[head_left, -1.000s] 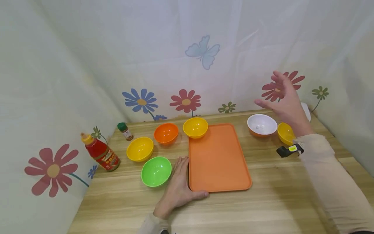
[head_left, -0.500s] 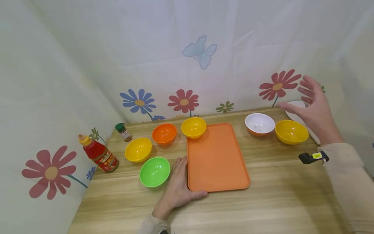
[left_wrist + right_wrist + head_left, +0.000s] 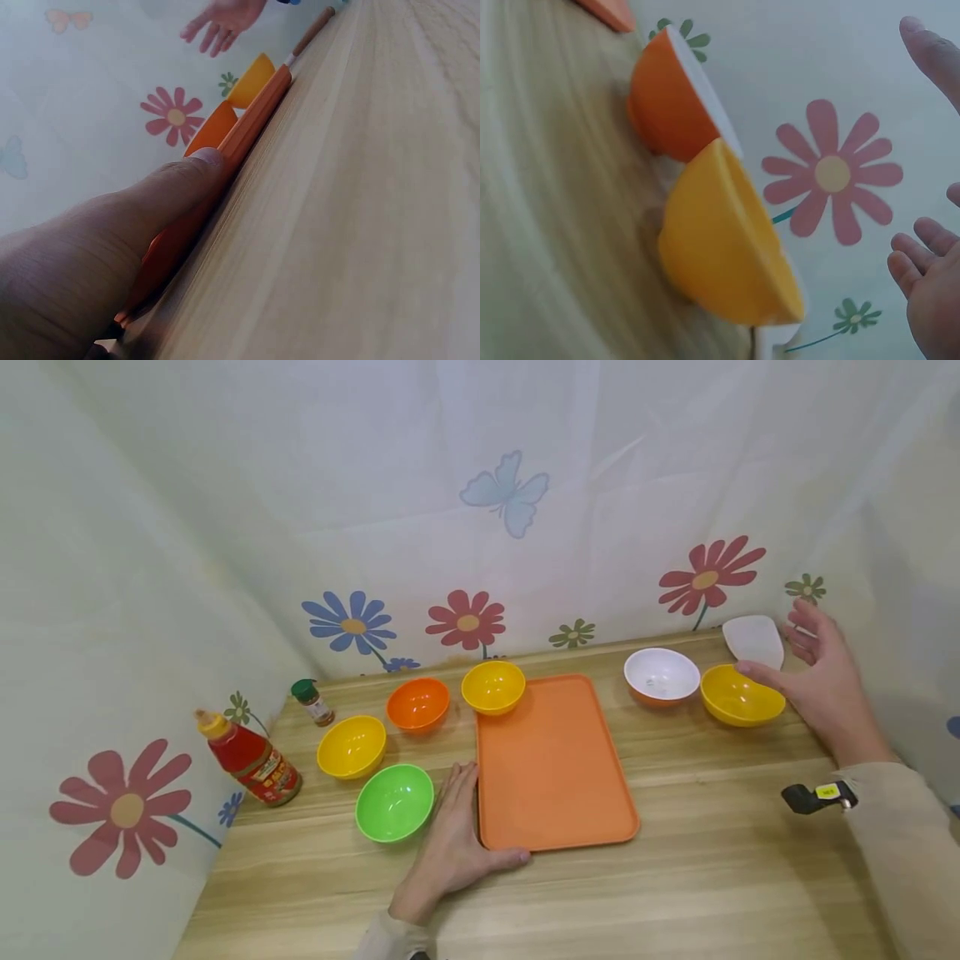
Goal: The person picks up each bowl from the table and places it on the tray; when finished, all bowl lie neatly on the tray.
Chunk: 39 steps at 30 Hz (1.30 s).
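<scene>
My left hand (image 3: pixel 453 852) lies at the near left corner of an orange tray (image 3: pixel 555 768). Its fingers stretch along the tray's left side, and the thumb reaches along the near edge, touching the rim in the left wrist view. On the right, my right hand (image 3: pixel 832 689) hovers with fingers and thumb spread, beside a yellow bowl (image 3: pixel 738 706). The right wrist view has nothing between that hand's fingers. Left of this bowl stands an orange bowl with a white inside (image 3: pixel 662 677). Behind it lies a white-bladed spatula (image 3: pixel 756 642), its handle hidden in the head view.
Close left of my left hand is a green bowl (image 3: pixel 395 803). Farther back stand a yellow bowl (image 3: pixel 352 747) and an orange bowl (image 3: pixel 418 704). Another yellow bowl (image 3: pixel 493 687) overlaps the tray's far left corner. A red sauce bottle (image 3: pixel 255 764) and a green-capped spice jar (image 3: pixel 312 702) stand far left.
My right hand has moved rightward, then down beside the right-hand yellow bowl, uncovering that bowl and the spatula's blade. The left hand has stayed at the tray corner.
</scene>
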Each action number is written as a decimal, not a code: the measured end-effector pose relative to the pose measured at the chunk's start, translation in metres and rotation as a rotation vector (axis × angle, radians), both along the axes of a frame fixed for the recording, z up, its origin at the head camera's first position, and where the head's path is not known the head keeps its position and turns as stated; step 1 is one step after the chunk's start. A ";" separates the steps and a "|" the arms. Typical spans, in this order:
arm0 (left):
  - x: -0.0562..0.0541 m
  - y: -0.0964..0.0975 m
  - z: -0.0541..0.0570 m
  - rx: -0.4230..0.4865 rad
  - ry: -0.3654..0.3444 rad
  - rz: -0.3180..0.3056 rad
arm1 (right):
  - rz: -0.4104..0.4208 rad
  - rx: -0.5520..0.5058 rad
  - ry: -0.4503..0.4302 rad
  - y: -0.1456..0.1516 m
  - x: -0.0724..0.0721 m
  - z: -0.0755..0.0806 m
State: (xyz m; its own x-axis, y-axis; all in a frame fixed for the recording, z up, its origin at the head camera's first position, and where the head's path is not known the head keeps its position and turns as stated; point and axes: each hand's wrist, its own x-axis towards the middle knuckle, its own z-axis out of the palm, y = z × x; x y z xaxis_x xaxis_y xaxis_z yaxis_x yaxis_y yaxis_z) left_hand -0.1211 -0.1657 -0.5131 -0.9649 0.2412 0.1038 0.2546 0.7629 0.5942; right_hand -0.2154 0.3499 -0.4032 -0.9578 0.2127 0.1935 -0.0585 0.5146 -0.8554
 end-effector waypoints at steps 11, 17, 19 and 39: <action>0.001 0.000 0.002 -0.002 -0.017 0.006 | 0.021 -0.007 -0.090 0.007 0.008 -0.041; 0.001 0.001 0.003 0.004 0.002 -0.001 | 0.035 -0.006 -0.121 0.009 0.009 -0.062; 0.001 0.001 0.003 0.006 0.013 -0.007 | 0.039 -0.003 -0.146 0.008 0.010 -0.066; 0.001 0.001 0.003 -0.009 0.029 -0.014 | 0.027 -0.024 -0.204 0.009 0.014 -0.087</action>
